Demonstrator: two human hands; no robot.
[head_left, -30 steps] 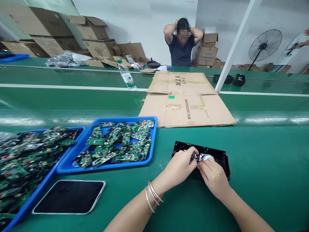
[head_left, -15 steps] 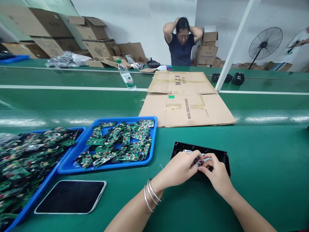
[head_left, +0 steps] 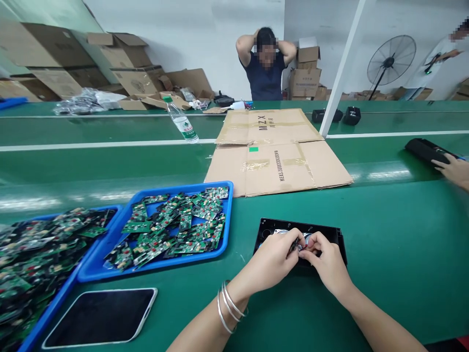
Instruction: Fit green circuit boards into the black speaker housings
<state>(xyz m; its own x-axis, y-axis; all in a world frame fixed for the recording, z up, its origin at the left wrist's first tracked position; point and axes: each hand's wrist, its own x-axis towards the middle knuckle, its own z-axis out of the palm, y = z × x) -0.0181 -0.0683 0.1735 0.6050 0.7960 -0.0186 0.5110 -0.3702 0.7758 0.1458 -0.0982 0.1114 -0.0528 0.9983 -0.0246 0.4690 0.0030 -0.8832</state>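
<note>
A black plastic speaker housing [head_left: 340, 244] lies open on the green bench, with round silvery speaker parts partly showing inside. Over its middle, my left hand [head_left: 275, 256] pinches a small dark piece whose kind the fingers hide. My right hand [head_left: 326, 259] is closed at the fingertips on thin wires [head_left: 302, 246], reddish and pale, right against the left fingertips. Both hands cover much of the housing's inside. Silver bangles [head_left: 230, 305] circle my left wrist.
Two blue trays hold heaps of green circuit boards: one tray [head_left: 230, 215] in the middle, another [head_left: 47, 305] at left. A phone [head_left: 100, 315] lies in front. Beyond are flattened cardboard [head_left: 264, 168] and a water bottle [head_left: 183, 124]. At right, another person's hand [head_left: 454, 171] touches a black speaker [head_left: 425, 150].
The view has shifted slightly. At the right edge, another person's hand and a black speaker have come into view. My hands stay pinched together over the housing.
</note>
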